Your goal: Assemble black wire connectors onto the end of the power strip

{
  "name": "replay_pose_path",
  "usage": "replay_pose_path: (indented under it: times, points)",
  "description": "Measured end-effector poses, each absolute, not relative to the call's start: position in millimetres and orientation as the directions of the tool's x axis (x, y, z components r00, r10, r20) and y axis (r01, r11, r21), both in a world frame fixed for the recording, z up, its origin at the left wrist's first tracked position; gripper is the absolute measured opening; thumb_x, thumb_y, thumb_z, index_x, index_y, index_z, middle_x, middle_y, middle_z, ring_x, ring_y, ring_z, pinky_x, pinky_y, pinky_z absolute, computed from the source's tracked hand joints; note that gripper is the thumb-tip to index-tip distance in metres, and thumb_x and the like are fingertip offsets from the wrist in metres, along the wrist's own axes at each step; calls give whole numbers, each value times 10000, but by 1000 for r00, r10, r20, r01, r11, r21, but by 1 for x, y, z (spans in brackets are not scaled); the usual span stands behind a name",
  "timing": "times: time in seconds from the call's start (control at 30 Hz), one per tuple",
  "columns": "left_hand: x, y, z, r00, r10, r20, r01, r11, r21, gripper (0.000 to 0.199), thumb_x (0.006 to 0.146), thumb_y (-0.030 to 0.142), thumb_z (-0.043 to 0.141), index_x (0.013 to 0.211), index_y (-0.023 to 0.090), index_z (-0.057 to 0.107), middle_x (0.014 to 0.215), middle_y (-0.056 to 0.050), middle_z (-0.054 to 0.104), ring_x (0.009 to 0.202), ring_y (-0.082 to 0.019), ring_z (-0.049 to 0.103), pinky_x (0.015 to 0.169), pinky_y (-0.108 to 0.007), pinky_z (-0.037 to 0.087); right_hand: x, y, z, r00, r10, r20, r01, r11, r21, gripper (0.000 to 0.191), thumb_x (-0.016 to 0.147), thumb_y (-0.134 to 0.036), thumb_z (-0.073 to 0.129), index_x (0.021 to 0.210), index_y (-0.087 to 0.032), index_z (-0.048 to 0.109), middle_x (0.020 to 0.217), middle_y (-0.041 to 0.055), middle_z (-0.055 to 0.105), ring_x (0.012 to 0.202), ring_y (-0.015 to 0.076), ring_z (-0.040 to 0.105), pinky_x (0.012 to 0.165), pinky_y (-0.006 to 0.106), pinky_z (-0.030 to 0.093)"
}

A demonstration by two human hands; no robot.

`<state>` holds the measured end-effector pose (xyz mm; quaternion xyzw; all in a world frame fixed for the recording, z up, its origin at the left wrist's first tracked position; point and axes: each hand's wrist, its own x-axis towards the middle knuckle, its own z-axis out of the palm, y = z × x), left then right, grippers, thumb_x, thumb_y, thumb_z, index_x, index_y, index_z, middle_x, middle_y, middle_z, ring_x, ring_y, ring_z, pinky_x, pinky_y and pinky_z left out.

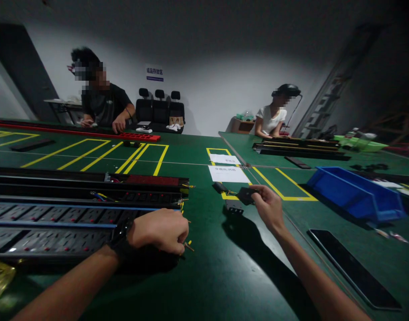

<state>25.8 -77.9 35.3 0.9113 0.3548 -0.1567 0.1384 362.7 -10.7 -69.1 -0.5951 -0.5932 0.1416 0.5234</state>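
My left hand [160, 229], with a dark watch on its wrist, is curled into a fist over the right ends of the power strips [60, 240]. What its fingers hold, if anything, is hidden; short wire ends [190, 245] stick out just beside them. My right hand [269, 206] pinches a small flat black plate [246, 195] between thumb and fingers, raised over the green table. Close to that plate are a small black block [219, 187] and a black piece with holes [234, 206].
Two white paper sheets [229, 174] lie ahead. To the right are a blue bin [354, 191] and a dark tablet-like slab [354, 267]. Black rails [298, 147] lie farther back. Two people work across the table [204, 276], one by a long red rail [140, 136].
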Motion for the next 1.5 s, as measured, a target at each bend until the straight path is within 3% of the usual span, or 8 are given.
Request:
replay_pose_path:
  times: [0.1, 0.27, 0.43, 0.6, 0.73, 0.9, 1.07, 1.5]
  points:
    - [27, -79, 35, 717, 586, -377, 669, -730, 137, 156, 833, 251, 714, 694, 215, 777, 648, -24, 714, 551, -159, 514, 503, -302, 234, 325, -38, -66, -54, 870, 490, 574, 429, -698, 244, 880, -267, 556, 1025, -201, 741, 783, 52, 728, 646, 210, 621, 614, 322, 480]
    - [30, -82, 38, 714, 614, -337, 678, -726, 115, 176, 837, 204, 667, 713, 211, 791, 691, -45, 746, 550, -162, 527, 504, -306, 231, 284, -79, -71, -469, 722, 510, 520, 692, -501, 284, 878, -158, 534, 1079, -232, 721, 822, 38, 711, 688, 190, 645, 665, 302, 478]
    - [34, -85, 35, 709, 630, -317, 679, -731, 66, 172, 840, 218, 665, 739, 208, 804, 735, -72, 775, 599, -195, 612, 525, -304, 317, 266, -104, -69, -643, 667, 376, 419, 718, -556, 377, 816, -137, 553, 1162, -217, 680, 833, 29, 705, 711, 182, 640, 658, 280, 448]
    - [37, -86, 31, 718, 635, -284, 677, -733, 72, 184, 843, 195, 657, 714, 202, 788, 722, -86, 773, 640, -230, 676, 569, -310, 437, 254, -119, -66, -715, 679, 164, 379, 574, -726, 542, 756, -177, 613, 1295, -228, 644, 815, -13, 703, 665, 150, 598, 605, 239, 403]
    - [37, -87, 31, 715, 643, -275, 679, -732, 54, 172, 848, 202, 662, 725, 196, 782, 726, -91, 772, 666, -249, 703, 582, -322, 460, 255, -120, -68, -726, 660, 193, 314, 569, -760, 584, 822, -267, 637, 1404, -237, 597, 859, -8, 723, 717, 167, 645, 653, 255, 440]
    - [38, -87, 36, 703, 628, -334, 674, -738, 33, 170, 854, 188, 655, 733, 197, 774, 758, -84, 783, 671, -237, 688, 591, -317, 451, 269, -101, -65, -601, 751, 274, 431, 593, -680, 464, 834, -213, 594, 1294, -212, 658, 876, 7, 711, 719, 173, 642, 699, 288, 454]
    - [38, -87, 34, 717, 632, -294, 670, -742, 39, 166, 849, 188, 672, 706, 199, 755, 739, -70, 771, 641, -216, 663, 578, -309, 447, 275, -93, -61, -713, 694, 99, 523, 622, -583, 316, 802, -158, 714, 1109, -235, 719, 1003, 23, 723, 876, 198, 666, 761, 282, 456]
    - [40, -90, 37, 700, 629, -337, 673, -739, 20, 209, 876, 211, 621, 797, 177, 811, 811, -124, 807, 715, -269, 720, 605, -339, 488, 259, -102, -72, -666, 740, 93, 639, 631, -439, 262, 940, -265, 720, 1192, -223, 660, 1052, 41, 713, 875, 205, 643, 707, 292, 380]
